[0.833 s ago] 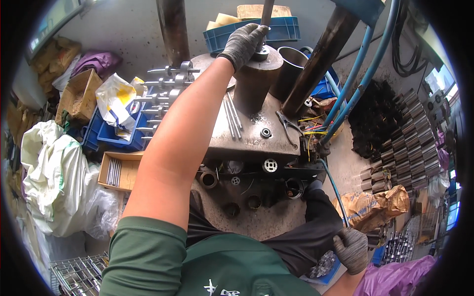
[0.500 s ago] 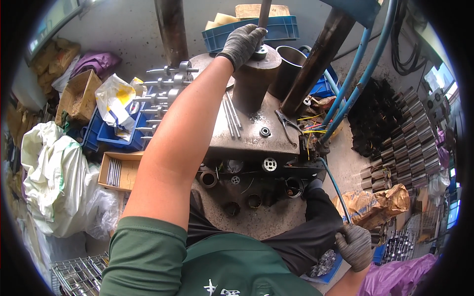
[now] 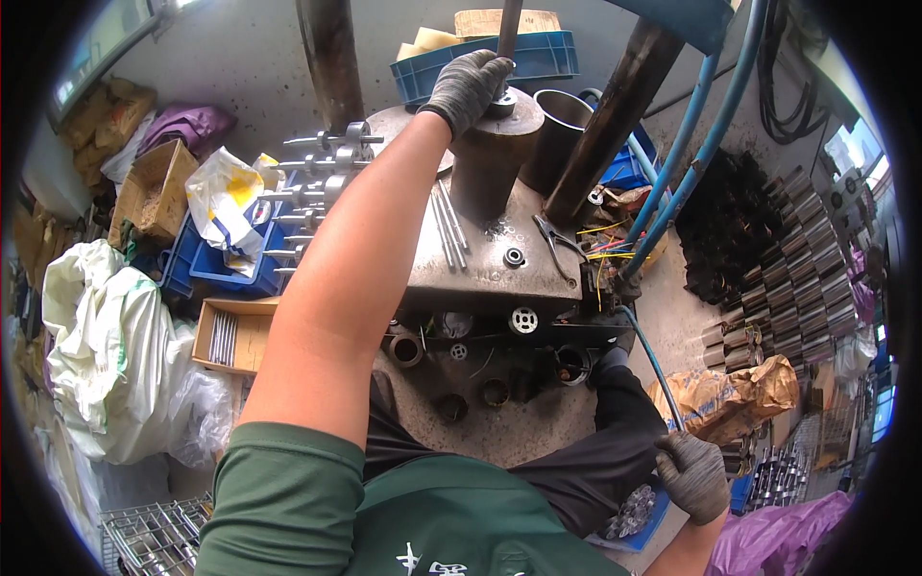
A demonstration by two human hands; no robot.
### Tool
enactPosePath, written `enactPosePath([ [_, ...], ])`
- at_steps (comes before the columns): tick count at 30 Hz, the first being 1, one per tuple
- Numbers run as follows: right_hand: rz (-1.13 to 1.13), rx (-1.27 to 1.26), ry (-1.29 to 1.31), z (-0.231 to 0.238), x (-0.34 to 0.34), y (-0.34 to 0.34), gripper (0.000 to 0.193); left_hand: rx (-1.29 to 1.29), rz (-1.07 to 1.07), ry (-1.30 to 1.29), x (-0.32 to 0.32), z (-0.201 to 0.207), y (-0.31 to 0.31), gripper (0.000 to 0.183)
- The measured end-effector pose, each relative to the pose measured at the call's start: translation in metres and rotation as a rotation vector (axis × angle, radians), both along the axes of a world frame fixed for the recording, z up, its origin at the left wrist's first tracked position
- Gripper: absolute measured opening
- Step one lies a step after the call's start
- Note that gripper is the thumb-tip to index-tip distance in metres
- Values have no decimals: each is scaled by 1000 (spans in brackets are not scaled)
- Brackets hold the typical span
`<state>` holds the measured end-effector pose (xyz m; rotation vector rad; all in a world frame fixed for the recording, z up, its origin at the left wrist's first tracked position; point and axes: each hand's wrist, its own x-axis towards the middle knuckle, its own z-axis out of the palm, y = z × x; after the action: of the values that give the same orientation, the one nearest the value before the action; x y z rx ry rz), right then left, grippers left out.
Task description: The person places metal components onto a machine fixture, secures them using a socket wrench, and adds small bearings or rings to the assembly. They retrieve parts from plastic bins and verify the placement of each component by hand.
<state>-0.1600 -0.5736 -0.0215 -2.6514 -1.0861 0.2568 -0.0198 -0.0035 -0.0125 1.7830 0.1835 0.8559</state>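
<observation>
On my feed, right hand (image 3: 693,477) is nearest — fingers wrapped round the blue lever (image 3: 657,370). Farther out, left hand (image 3: 466,91) is at the upright rod (image 3: 509,34) by the dark ring (image 3: 500,106) atop the steel cylinder (image 3: 495,173); fingers curled — can't tell if pinching.

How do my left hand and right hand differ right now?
Place: the left hand is stretched out to the top of the thick metal cylinder; the right hand is low, off to your right.
Hold: the left hand has its fingers by the upright rod, its exact grip hidden; the right hand is closed around the blue-green lever.
Shared: both are gloved in grey.
</observation>
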Motion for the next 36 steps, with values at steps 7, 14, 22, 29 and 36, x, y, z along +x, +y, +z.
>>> enactPosePath([
  [7,-32,50,-13,6,1,5,23,-19,-22,-13,3,-1,3,29],
  [14,-2,-2,6,3,4,3,22,-30,-28,-4,2,0,2,29],
  [22,19,-30,-21,3,5,2,22,-21,-20,6,1,1,3,29],
  [29,79,-112,-31,2,7,0,23,11,4,8,2,-1,4,30],
  [36,72,-93,-42,-1,6,-3,22,31,15,9,0,0,1,30],
])
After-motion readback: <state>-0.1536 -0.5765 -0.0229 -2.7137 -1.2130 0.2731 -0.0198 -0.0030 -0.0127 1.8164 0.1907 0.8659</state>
